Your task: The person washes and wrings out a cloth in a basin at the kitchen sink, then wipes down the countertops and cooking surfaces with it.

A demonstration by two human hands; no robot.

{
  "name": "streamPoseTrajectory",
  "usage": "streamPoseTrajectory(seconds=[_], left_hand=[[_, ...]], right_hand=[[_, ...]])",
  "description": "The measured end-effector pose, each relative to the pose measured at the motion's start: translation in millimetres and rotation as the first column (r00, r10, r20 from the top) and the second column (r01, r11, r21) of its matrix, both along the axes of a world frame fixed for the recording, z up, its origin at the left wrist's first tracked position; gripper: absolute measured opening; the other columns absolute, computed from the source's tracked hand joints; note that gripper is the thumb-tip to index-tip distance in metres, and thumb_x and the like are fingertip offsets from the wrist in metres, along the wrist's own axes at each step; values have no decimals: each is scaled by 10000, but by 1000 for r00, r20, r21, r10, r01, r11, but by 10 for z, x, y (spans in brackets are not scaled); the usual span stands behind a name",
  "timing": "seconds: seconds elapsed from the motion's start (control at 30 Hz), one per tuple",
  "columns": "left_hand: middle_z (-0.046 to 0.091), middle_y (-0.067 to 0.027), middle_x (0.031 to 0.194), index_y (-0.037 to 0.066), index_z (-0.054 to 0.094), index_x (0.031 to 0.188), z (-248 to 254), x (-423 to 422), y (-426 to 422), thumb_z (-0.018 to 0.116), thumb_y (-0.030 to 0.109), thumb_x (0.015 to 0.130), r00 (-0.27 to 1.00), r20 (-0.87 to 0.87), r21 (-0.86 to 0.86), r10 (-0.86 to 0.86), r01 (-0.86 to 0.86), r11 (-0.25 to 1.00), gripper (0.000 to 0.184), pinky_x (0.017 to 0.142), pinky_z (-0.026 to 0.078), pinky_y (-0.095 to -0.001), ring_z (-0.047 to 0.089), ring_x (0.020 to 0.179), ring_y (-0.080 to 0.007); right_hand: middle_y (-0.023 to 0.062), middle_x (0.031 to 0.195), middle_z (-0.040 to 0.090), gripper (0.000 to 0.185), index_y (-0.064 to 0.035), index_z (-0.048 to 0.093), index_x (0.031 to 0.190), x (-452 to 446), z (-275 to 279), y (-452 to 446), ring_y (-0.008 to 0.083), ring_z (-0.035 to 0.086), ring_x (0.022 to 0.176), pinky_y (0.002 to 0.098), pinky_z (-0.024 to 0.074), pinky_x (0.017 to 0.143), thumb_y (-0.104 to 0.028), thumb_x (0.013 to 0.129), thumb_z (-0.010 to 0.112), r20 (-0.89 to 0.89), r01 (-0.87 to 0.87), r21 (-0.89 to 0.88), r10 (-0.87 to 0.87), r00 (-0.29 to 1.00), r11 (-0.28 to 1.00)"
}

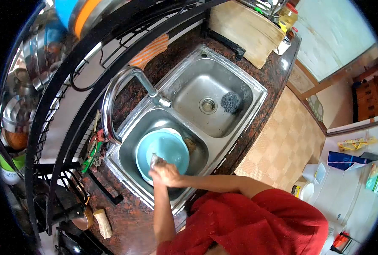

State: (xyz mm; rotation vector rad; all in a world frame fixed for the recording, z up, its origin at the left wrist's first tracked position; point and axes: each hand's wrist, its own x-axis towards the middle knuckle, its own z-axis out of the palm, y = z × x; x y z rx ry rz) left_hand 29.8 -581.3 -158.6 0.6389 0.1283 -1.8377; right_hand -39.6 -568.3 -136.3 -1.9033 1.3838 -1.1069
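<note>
Both hands meet over the near side of a light blue bowl (178,148) that stands in the left sink basin (197,159). My right hand (169,174) is closed, its fingers wrapped against my left hand (155,171). A small greyish-white thing shows at the fingertips, too blurred to name. Most of my left hand's fingers are hidden behind it and my right hand. Water seems to lie in the bowl. The chrome faucet (109,100) curves over the basin's left edge, beyond the hands.
A dark scrubber (230,102) lies in the right basin (189,85) near the drain. Black racks (61,97) with steel vessels rise at the left. A wooden board (244,32) leans at the back, and an orange striped cloth (153,50) lies behind the sink.
</note>
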Motion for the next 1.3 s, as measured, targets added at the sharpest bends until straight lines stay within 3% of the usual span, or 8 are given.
streamPoseTrajectory(seconds=[0.13,0.2,0.33,0.47,0.67,0.97,1.1,1.3], left_hand=[[626,-111,912,45,583,1006,140,-153,-46,474,257,863,984,179,187,16,-50,981,278,698,520,-397,619,758,-263],[619,-119,945,14,571,1034,-69,-17,-72,480,225,859,884,460,286,-86,-55,957,289,708,516,-378,617,800,-264],[607,-141,945,-40,537,1050,132,256,-135,481,348,887,807,560,354,-185,-31,935,425,740,495,-364,606,826,-245],[576,-129,988,22,447,1116,-50,361,-103,596,204,833,867,493,95,-69,25,995,368,749,495,-327,586,858,-207],[607,-67,890,19,465,1124,196,415,104,751,-41,568,532,809,29,-250,388,921,628,694,500,-279,600,745,-152],[612,-93,1001,60,545,1092,-16,174,172,568,408,814,913,258,83,315,-346,935,446,755,487,-359,594,891,-224],[541,-58,699,84,538,814,-84,232,-2,464,443,865,987,5,9,161,-161,987,370,577,450,-293,522,627,-176],[521,-43,695,86,546,848,103,-155,-79,453,311,858,748,-417,112,516,-522,846,244,533,450,-336,523,599,-194]], right_hand=[[139,533,551,390,-68,553,584,-275,-361,-647,259,453,309,347,387,323,-321,864,454,-253,54,134,-19,967,990],[172,753,605,363,-32,595,721,-360,-535,-739,298,581,667,420,463,612,-323,868,436,-398,-118,211,196,896,970],[130,1059,544,294,-68,486,1111,-460,-391,-780,216,521,980,309,397,835,-251,880,493,649,-494,564,15,761,661],[123,1170,504,468,-68,439,1177,-463,52,-764,223,505,1015,301,421,838,-288,803,614,354,-495,792,392,849,358],[36,868,561,229,-41,518,930,-350,150,-830,111,515,801,259,442,702,-129,766,651,484,-470,577,184,855,667],[68,803,559,230,-38,537,879,-264,-81,-929,160,550,775,295,454,672,-147,731,676,589,-339,589,-102,802,734],[106,878,497,255,-85,543,829,-28,141,-301,245,492,875,371,435,756,-161,654,713,183,-434,85,414,891,897],[197,882,499,293,-38,563,789,118,3,-510,331,562,793,441,485,593,-331,804,556,-173,-331,266,382,908,905]])
